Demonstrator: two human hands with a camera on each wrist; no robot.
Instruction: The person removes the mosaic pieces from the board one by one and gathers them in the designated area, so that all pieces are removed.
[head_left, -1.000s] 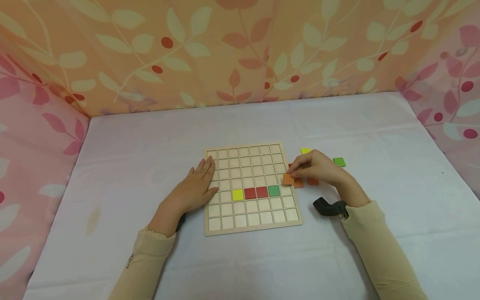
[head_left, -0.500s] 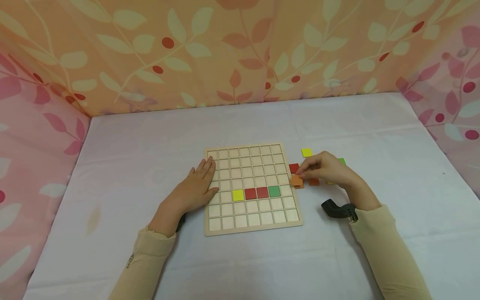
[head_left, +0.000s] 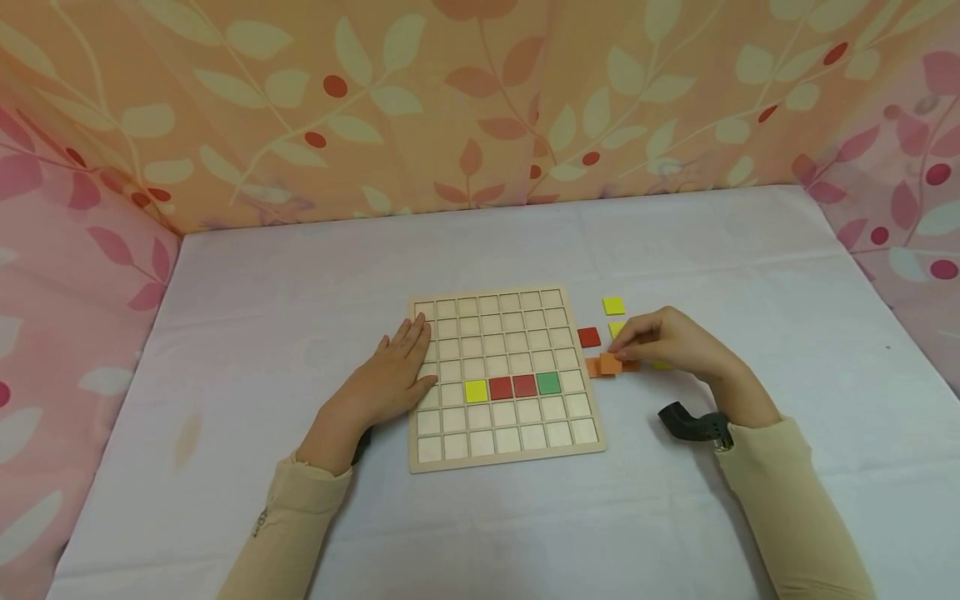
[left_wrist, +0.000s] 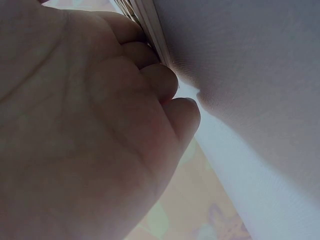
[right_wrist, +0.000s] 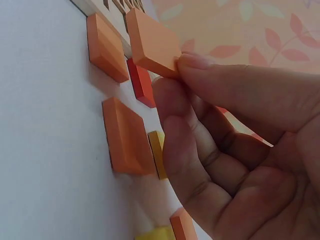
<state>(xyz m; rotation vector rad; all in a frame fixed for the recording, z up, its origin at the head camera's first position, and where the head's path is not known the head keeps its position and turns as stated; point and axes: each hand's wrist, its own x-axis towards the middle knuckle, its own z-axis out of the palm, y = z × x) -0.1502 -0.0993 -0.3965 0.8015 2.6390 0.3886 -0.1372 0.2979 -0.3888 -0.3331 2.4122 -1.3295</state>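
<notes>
A wooden grid board [head_left: 510, 457] lies on the white tabletop [head_left: 300, 292]. The left hand [head_left: 388, 375] rests on the board's left edge, fingers straight. Nearer the work, the right hand [head_left: 670, 340] is off the board's right edge, its grip pinching an orange tile [head_left: 611, 363]. Square, without a long axis, that tile is raised on the hand's board-facing side, near other orange tiles [right_wrist: 129, 137]. A sleeve mark [head_left: 260, 522] left of the board is unreadable.

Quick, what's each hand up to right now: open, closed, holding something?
Left hand: open, resting on the left edge of the board.
Right hand: holding an orange tile.
</notes>
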